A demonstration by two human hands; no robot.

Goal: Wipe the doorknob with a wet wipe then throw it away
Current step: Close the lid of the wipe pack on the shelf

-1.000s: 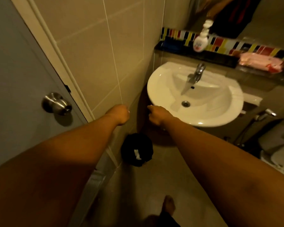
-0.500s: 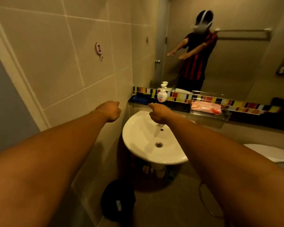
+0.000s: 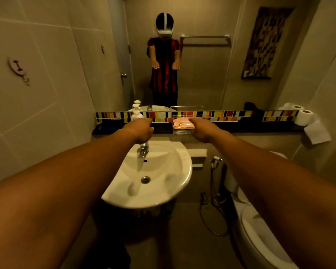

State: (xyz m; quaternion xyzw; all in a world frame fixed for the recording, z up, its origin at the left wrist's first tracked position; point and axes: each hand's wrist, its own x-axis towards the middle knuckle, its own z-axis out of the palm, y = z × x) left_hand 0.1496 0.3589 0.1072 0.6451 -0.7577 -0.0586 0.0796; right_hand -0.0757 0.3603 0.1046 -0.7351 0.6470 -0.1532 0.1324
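I face the mirror with both arms stretched over the white sink (image 3: pixel 186 171). My left hand (image 3: pixel 142 132) hovers palm down above the tap (image 3: pixel 143 149) and holds nothing. My right hand (image 3: pixel 202 131) is also empty, with its fingertips just right of a pink wet wipe pack (image 3: pixel 179 123). The pack lies in a clear tray on the dark shelf (image 3: pixel 260 127). The doorknob (image 3: pixel 123 75) shows only as a small reflection in the mirror. The mirror shows both hands limp with loose fingers. No bin is in view.
A white soap pump bottle (image 3: pixel 136 114) stands on the shelf at the left. Toilet rolls (image 3: pixel 305 116) sit at the shelf's right end. A toilet (image 3: pixel 260 239) is at the lower right, with a bidet sprayer (image 3: pixel 214 161) on the wall beside the sink.
My view has swung right and up, away from the door and the black bin to the mirror. Both arms now reach over the sink, and the right hand is beside the pink pack.
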